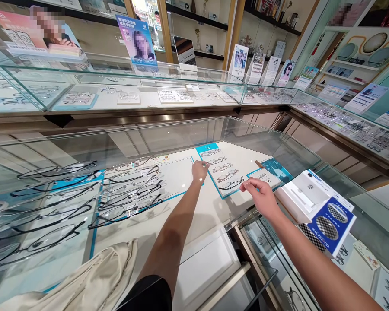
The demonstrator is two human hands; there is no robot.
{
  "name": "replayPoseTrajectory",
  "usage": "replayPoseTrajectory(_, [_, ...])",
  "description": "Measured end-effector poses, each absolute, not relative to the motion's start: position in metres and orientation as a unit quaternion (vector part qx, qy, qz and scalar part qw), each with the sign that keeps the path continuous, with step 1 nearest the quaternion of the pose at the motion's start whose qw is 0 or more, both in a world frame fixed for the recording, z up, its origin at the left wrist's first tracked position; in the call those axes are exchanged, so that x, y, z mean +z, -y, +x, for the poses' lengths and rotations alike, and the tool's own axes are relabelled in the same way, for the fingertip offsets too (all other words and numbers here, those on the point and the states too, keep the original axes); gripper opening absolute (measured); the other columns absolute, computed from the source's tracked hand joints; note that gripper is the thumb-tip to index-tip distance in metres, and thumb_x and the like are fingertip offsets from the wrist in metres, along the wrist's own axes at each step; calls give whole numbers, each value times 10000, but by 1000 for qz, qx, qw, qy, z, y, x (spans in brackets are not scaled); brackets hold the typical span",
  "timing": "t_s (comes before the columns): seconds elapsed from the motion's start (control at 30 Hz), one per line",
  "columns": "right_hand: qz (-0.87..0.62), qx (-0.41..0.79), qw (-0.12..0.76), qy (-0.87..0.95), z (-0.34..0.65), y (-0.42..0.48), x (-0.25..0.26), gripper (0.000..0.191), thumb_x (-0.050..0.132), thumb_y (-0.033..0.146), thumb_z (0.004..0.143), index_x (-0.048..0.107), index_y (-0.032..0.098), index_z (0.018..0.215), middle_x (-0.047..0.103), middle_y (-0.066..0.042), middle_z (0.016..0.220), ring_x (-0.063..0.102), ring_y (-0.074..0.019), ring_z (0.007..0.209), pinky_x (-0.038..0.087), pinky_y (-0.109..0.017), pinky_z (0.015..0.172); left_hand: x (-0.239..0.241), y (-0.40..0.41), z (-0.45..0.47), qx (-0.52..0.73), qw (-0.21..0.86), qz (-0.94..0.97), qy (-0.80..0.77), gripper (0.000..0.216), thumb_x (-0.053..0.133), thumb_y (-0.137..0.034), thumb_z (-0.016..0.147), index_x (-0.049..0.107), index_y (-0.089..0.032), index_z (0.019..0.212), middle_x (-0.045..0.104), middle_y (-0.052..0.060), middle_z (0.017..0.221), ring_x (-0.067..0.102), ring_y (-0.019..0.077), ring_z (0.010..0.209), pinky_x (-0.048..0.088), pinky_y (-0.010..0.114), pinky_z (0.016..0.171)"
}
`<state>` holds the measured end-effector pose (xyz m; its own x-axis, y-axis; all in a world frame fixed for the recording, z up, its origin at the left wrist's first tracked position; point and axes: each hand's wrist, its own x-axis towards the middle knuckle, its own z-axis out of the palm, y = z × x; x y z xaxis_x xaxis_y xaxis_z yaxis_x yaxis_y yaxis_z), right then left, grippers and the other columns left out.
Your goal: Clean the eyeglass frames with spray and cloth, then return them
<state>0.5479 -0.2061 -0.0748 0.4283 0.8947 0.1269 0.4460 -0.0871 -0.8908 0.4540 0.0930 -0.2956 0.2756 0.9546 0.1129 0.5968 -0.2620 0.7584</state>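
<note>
My left hand [200, 170] reaches into an open glass display case, its fingers curled together at the left edge of a white tray with a blue border [243, 159]. That tray carries several pairs of glasses [231, 185] in a row. What the fingers grip, if anything, is hidden. My right hand [262, 197] hovers near the tray's front corner, fingers loosely bent, holding nothing. A second white tray [176, 177] to the left bears several dark-framed glasses [129, 203].
The glass counter top [84, 147] spans the case. A white and blue display stand [320, 211] sits on the glass at the right. A beige cloth [94, 280] lies at the near left. Further glass cases and signs stand behind and to the right.
</note>
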Motion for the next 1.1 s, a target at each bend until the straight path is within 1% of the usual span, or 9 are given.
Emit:
replayPoseTrajectory(0.2, [-686, 230, 480, 496, 554, 205, -83, 337, 600, 450, 980, 737, 242, 753, 761, -37, 855, 670, -248, 898, 469, -384, 888, -264, -18, 413, 229, 276, 771, -527, 449, 238, -312, 1149, 672, -197, 1155, 736, 147, 991, 724, 321, 1013, 509, 434, 930])
replayPoseTrajectory(0.4, [-680, 228, 485, 501, 565, 202, -94, 345, 639, 521, 913, 761, 229, 775, 774, -48, 839, 685, -265, 882, 477, -398, 882, -236, 104, 329, 87, 301, 842, -439, 515, 286, -466, 1141, 685, -255, 891, 766, 115, 916, 739, 294, 946, 489, 397, 868])
replayPoseTrajectory(0.53, [-679, 228, 487, 500, 571, 198, -102, 345, 665, 550, 859, 776, 232, 786, 796, -67, 845, 706, -285, 905, 502, -412, 912, -199, 165, 256, -22, 355, 859, -368, 606, 387, -637, 1067, 587, -245, 651, 682, 66, 701, 665, 244, 726, 442, 355, 712])
replayPoseTrajectory(0.63, [-681, 220, 482, 505, 577, 196, -105, 355, 677, 571, 820, 766, 235, 748, 806, -84, 853, 717, -301, 941, 514, -415, 936, -156, 204, 203, -113, 415, 869, -245, 585, 423, -645, 1043, 542, -239, 638, 627, 50, 655, 582, 226, 650, 397, 360, 654])
replayPoseTrajectory(0.77, [-692, 202, 465, 514, 583, 193, -108, 361, 660, 571, 797, 772, 231, 749, 810, -102, 859, 719, -313, 950, 516, -425, 942, -97, 236, 150, -23, 354, 899, -257, 424, 506, -616, 1038, 678, -277, 850, 735, 67, 883, 650, 236, 779, 486, 369, 743])
replayPoseTrajectory(0.87, [-700, 193, 452, 518, 585, 193, -108, 341, 647, 546, 806, 779, 235, 758, 824, -110, 903, 724, -321, 972, 519, -430, 930, -74, 233, 118, 127, 197, 882, -409, 323, 577, -538, 1039, 738, -354, 1250, 730, 138, 1284, 684, 320, 1153, 522, 452, 1022])
replayPoseTrajectory(0.93, [-709, 177, 443, 520, 585, 195, -108, 339, 638, 543, 820, 779, 244, 747, 830, -112, 930, 724, -323, 978, 520, -423, 890, -72, 225, 97, 148, 128, 865, -462, 446, 679, -502, 992, 690, -408, 1428, 664, 142, 1466, 599, 377, 1372, 475, 519, 1153])
replayPoseTrajectory(1.0, [-719, 158, 433, 521, 584, 197, -106, 352, 631, 553, 831, 788, 250, 746, 830, -115, 930, 719, -324, 952, 513, -420, 835, -77, 218, 75, 128, 101, 866, -473, 540, 720, -453, 962, 658, -424, 1497, 617, 110, 1572, 527, 383, 1485, 436, 534, 1226])
replayPoseTrajectory(1.1, [-716, 153, 431, 527, 584, 198, -106, 345, 626, 545, 827, 784, 252, 736, 834, -117, 932, 722, -333, 961, 501, -428, 834, -89, 217, 38, 134, 66, 855, -497, 483, 675, -424, 981, 694, -404, 1463, 673, 82, 1527, 593, 336, 1447, 456, 475, 1241])
